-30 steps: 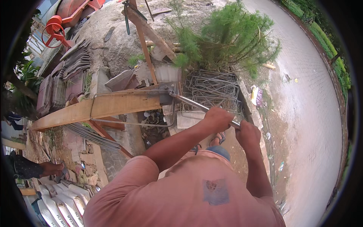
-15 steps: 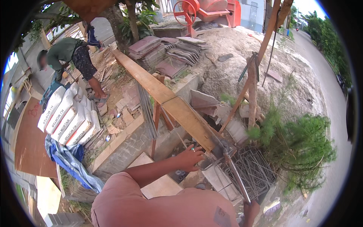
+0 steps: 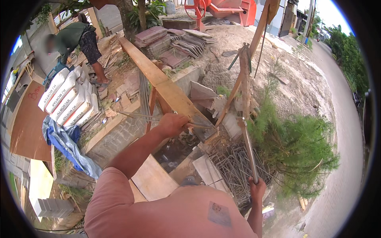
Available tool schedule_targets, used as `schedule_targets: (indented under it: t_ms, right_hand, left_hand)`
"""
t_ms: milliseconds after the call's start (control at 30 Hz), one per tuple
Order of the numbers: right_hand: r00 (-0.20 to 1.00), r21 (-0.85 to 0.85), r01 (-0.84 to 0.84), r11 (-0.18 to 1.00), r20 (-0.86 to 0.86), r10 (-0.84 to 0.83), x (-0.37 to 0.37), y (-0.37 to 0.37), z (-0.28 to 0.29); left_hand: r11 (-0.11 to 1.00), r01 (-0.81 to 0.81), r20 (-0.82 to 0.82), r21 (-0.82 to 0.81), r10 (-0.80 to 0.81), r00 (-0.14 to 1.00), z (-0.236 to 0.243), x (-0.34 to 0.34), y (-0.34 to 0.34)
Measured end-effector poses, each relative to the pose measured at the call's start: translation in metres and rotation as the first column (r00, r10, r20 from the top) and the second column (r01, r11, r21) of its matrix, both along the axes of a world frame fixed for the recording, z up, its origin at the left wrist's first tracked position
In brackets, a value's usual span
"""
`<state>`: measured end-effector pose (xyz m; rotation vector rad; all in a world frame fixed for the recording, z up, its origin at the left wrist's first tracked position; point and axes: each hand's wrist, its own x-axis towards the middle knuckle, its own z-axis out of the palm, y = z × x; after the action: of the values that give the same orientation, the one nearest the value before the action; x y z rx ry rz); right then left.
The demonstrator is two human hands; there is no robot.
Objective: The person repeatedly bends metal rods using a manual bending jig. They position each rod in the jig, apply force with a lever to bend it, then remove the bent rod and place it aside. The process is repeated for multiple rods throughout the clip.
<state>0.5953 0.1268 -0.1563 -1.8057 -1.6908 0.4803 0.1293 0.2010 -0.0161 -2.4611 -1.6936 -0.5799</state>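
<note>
A long wooden plank (image 3: pixel 168 85) runs from the upper left to a dark plate (image 3: pixel 204 129) at its near end. My left hand (image 3: pixel 174 125) is closed around thin metal rods (image 3: pixel 139 116) beside that end; they stick out to the left and reach over the plate on the right. My right hand (image 3: pixel 257 187), lower right, grips the lower end of a long metal pipe lever (image 3: pixel 249 152). The lever's head points up, right of the plank and apart from it. Below, between my hands, lies a heap of bent steel stirrups (image 3: pixel 234 164).
White sacks (image 3: pixel 71 99) are stacked at left near a blue tarp (image 3: pixel 65 144). A person (image 3: pixel 77 39) bends over behind them. Roof tiles (image 3: pixel 178 49) lie beyond the plank. A wooden post (image 3: pixel 244 83) and a green bush (image 3: pixel 295 150) stand at right.
My left hand, loosely spread before, has moved up and left and closed on the rods. My right hand has raised the lever, and its head has left the plank's end.
</note>
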Motion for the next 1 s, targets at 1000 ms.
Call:
schedule_targets:
  t_ms: [1000]
  right_hand:
    - [0.993,-0.309,0.097,0.946,-0.036,-0.114,-0.014,-0.053,-0.027]
  left_hand:
    - [0.823,-0.23,0.326,-0.52,0.44,0.837,-0.148,-0.067,0.1]
